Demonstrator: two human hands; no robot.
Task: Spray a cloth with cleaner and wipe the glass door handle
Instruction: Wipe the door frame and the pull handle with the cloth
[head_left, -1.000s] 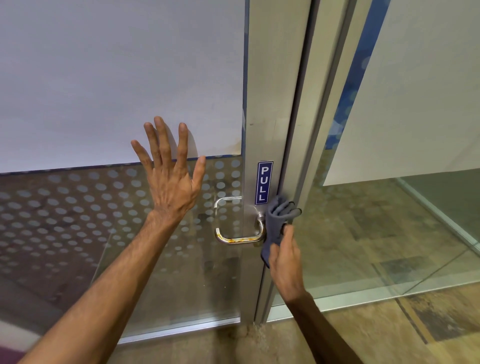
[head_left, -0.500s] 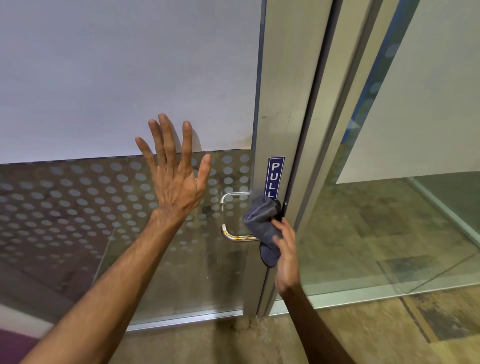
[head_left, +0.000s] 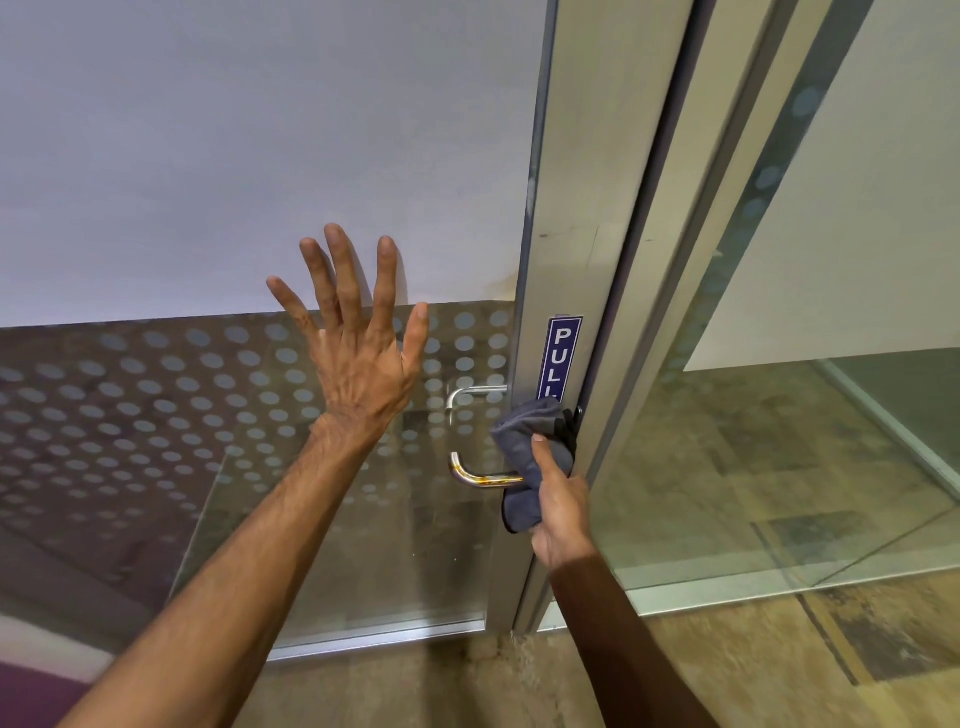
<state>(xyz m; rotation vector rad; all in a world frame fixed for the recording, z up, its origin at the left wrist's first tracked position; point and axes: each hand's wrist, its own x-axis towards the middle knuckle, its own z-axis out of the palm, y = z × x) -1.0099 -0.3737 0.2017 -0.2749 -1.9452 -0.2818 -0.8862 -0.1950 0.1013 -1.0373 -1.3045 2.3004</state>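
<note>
A silver U-shaped door handle (head_left: 459, 470) is fixed to the metal frame of a glass door (head_left: 208, 426), below a blue PULL sticker (head_left: 560, 353). My right hand (head_left: 560, 506) grips a bunched grey cloth (head_left: 524, 428) and presses it against the handle's right end at the door frame, covering the sticker's bottom edge. My left hand (head_left: 358, 343) is flat on the glass to the left of the handle, fingers spread. No spray bottle is in view.
The aluminium door frame (head_left: 587, 156) runs up the middle. A fixed glass panel (head_left: 779, 441) stands to the right, partly frosted white above. The door glass has a frosted dot pattern. Brown tiled floor (head_left: 727, 670) lies below.
My right hand has brought the cloth from the door's edge leftward onto the handle's right end. My left hand has stayed flat on the glass.
</note>
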